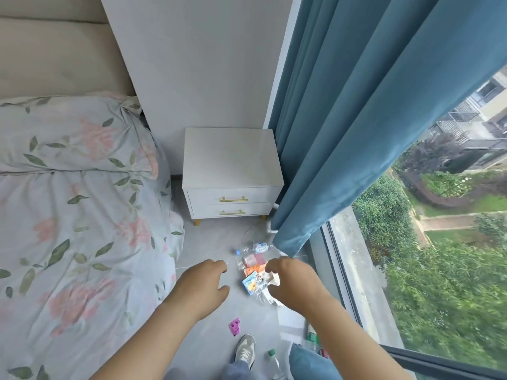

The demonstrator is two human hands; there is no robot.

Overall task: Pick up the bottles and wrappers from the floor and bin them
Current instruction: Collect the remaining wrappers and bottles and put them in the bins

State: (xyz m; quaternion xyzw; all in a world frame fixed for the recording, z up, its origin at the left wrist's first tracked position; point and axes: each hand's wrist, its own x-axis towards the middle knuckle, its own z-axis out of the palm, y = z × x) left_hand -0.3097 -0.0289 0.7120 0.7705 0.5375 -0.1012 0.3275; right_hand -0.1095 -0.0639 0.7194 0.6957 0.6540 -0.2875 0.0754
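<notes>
On the grey floor lies a pile of wrappers: pink, orange, blue and clear ones. A clear plastic bottle with a blue cap lies on its side just beyond them, near the curtain hem. A small pink wrapper lies apart, nearer my foot. A second clear bottle with a green cap rests by my shoe. My left hand hovers left of the pile, fingers curled and apart, holding nothing. My right hand hangs over the pile's right side, fingers spread downward, empty. No bin is in view.
A white nightstand with two drawers stands against the wall beyond the litter. A bed with floral bedding fills the left. A blue curtain hangs right beside a floor-length window. My shoe is at the bottom.
</notes>
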